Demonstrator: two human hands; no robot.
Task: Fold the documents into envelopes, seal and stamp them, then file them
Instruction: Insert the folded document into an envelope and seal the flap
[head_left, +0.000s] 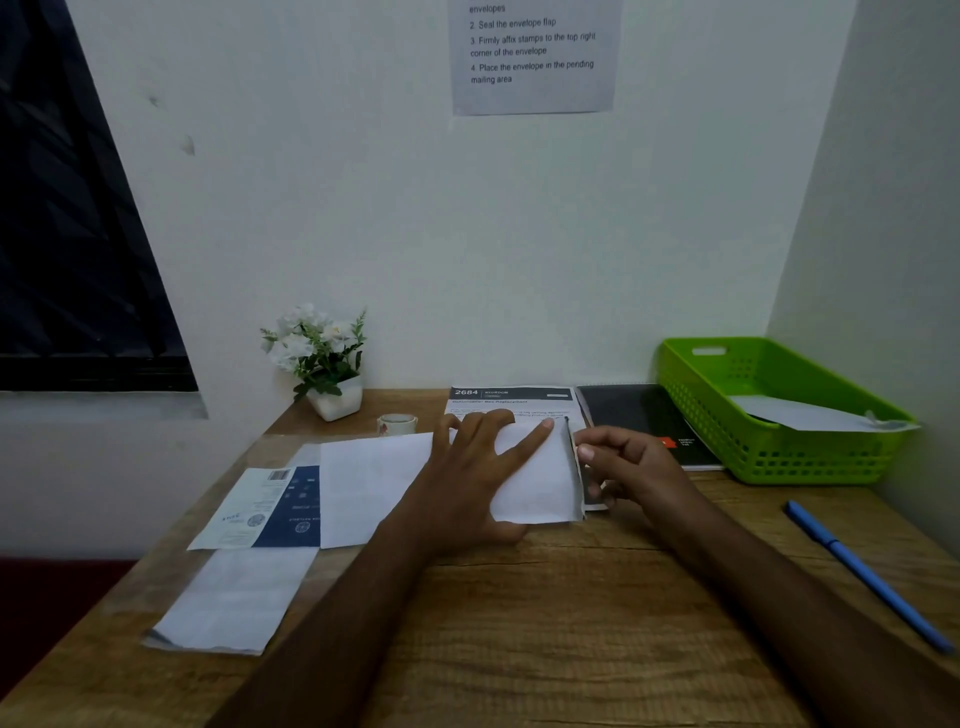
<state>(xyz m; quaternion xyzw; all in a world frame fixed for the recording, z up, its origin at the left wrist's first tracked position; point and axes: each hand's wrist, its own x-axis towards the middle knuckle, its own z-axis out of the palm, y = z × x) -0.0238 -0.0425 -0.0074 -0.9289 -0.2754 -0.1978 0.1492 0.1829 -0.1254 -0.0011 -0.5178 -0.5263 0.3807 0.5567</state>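
A white envelope (540, 483) lies on the wooden desk (519, 623) at the centre. My left hand (478, 467) presses flat on it, fingers spread and thumb under its near edge. My right hand (623, 462) pinches the envelope's flap at its right end, where the flap stands up on edge. A printed document (511, 400) with a dark header lies behind the envelope. More white paper (374, 483) stretches left from under my left hand.
A green basket (769, 457) at the right holds a white envelope (800, 415). A black notebook (639, 415) lies beside it. A blue pen (862, 571), a tape roll (397, 423), a flower pot (327, 364), a blue-white leaflet (270, 509) and white envelopes (234, 603) also sit on the desk.
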